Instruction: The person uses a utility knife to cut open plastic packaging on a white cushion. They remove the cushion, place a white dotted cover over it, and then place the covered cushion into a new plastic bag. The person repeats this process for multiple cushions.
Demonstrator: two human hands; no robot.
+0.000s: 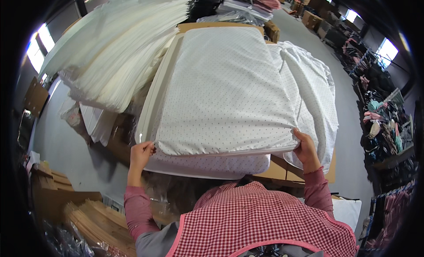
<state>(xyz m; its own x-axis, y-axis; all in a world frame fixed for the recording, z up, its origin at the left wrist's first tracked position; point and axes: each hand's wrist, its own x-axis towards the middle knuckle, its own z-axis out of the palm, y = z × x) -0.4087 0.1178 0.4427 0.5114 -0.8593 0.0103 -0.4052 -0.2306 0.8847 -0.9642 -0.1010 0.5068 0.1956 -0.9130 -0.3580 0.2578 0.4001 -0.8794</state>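
Note:
A flat rectangular pad in a white dotted fitted cover [225, 89] lies in front of me, its long sides running away from me. At its near left corner my left hand [141, 154] is closed in a pinch on the cover's edge. My right hand [305, 147] grips the near right corner, thumb on top and fingers hidden below. Small creases run through the fabric from that corner. Under the pad is another dotted pad [212, 165], with a pale edge sticking out at the left. Loose dotted fabric [311, 98] drapes down on the right.
A tall fanned stack of white foam-like sheets [119, 53] leans close on the left. Cardboard [291, 171] lies beneath the pads. Folded cloth and bags [243, 9] are piled beyond. Flat cardboard pieces [97, 221] stand low at left; cluttered racks [384, 120] line the right.

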